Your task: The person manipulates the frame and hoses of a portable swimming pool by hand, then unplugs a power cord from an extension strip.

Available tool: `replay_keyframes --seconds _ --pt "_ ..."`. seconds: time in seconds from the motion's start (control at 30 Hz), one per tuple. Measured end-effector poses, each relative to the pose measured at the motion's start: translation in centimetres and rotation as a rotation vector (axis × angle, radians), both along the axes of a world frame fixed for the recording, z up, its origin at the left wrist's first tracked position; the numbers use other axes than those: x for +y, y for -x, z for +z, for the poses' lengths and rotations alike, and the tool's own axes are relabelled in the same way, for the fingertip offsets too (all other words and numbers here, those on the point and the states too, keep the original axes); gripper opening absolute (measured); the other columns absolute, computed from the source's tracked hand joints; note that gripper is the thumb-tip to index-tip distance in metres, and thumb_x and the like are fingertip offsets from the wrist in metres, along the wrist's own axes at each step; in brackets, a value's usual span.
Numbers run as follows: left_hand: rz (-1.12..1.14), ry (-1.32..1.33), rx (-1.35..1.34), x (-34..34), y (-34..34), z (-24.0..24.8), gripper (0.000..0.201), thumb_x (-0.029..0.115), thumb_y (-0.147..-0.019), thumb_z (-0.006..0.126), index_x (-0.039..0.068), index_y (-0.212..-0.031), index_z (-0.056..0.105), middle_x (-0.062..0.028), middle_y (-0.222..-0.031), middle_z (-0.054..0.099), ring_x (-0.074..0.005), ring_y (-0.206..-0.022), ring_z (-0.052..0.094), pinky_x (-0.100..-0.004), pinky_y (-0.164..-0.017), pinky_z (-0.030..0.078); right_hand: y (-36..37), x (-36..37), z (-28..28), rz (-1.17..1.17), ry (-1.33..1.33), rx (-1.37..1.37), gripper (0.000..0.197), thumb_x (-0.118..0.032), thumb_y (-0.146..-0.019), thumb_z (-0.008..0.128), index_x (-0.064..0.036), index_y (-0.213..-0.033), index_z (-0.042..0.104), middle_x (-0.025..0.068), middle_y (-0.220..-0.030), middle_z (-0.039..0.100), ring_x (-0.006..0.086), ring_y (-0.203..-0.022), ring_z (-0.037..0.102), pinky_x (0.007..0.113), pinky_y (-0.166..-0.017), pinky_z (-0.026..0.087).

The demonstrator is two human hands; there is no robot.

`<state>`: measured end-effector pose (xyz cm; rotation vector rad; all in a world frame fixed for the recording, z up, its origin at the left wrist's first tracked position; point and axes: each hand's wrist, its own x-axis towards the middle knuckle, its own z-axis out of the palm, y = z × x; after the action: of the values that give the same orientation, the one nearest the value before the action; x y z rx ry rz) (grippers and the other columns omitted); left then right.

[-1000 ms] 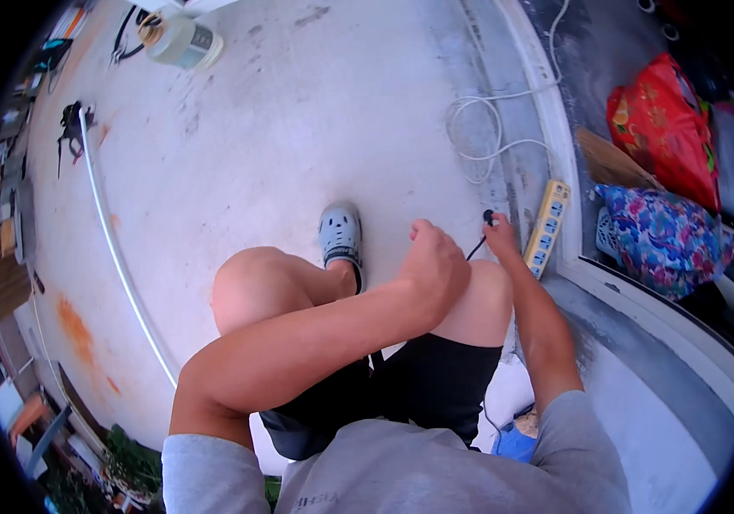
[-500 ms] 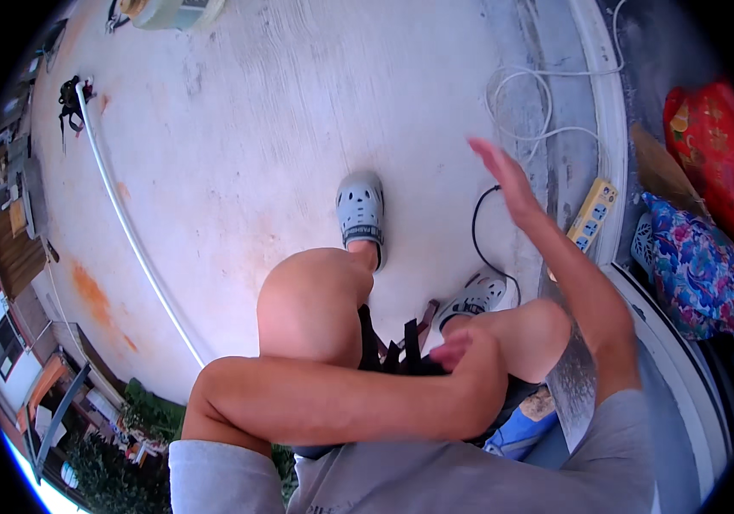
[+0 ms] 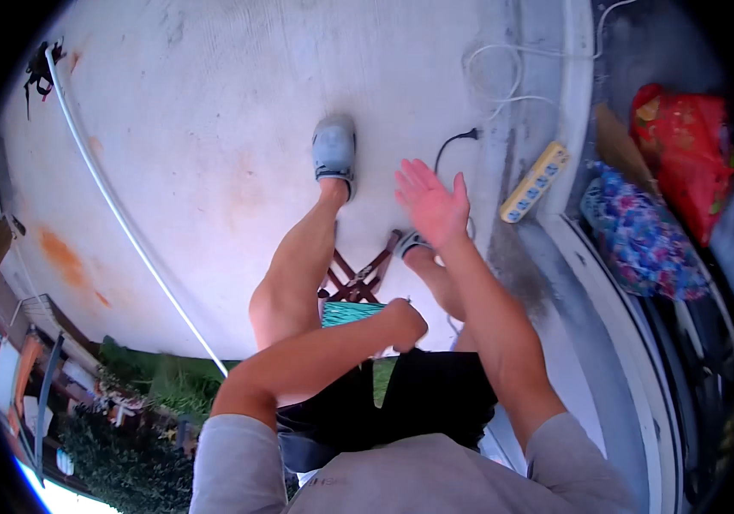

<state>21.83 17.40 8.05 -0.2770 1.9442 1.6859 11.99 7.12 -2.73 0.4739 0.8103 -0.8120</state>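
My right hand (image 3: 433,201) is raised over the floor, palm showing, fingers stretched out, holding nothing. Close above my lap, my left hand (image 3: 405,324) is curled closed; whatever its fingers hold, if anything, is hidden. Just beyond the left forearm stands a folding stool with crossed brown legs (image 3: 362,276) and a teal woven seat (image 3: 348,313), between my legs. A black plug (image 3: 470,134) on a dark cord lies on the floor past the right hand. To the right of that hand rests a yellow power strip (image 3: 535,182).
A white cable (image 3: 517,77) loops near the door track (image 3: 577,77). Red (image 3: 684,146) and flowered (image 3: 641,231) bags sit at the right. A long white pole (image 3: 119,214) lies at the left, with dark straps (image 3: 39,73) at its far end. Greenery (image 3: 140,428) grows at lower left.
My legs have straightened somewhat, and the stool between them has come into view. The right hand has moved left and turned its palm up. The left hand has shifted left, its fingers now curled.
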Motion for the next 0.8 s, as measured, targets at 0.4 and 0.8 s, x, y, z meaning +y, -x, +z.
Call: replay_keyframes --seconds 0.4,0.8 --pt "1.937 0.044 -0.197 -6.0 -13.3 11.9 0.027 0.015 -0.074 0.062 0.006 -0.099 0.058 -0.0124 -0.090 0.058 -0.0277 -0.077 0.059 -0.0368 -0.067 0.047 -6.3 -6.6 21.6 0.339 0.036 0.065 0.073 -0.065 -0.084 0.020 -0.0137 -0.136 0.028 0.0107 -0.142 0.026 0.0281 -0.130 0.023 0.045 -0.105 0.013" --pt "2.292 -0.282 0.082 -9.9 -26.2 24.8 0.018 0.017 -0.073 0.068 0.003 -0.080 0.059 -0.0066 -0.067 0.055 -0.0159 -0.063 0.055 -0.0314 -0.059 0.045 -26.4 -8.9 40.4 0.931 0.062 -0.116 0.082 -0.072 -0.080 0.017 -0.0150 -0.138 0.022 0.0089 -0.140 0.029 0.0257 -0.123 0.034 0.044 -0.103 0.022"
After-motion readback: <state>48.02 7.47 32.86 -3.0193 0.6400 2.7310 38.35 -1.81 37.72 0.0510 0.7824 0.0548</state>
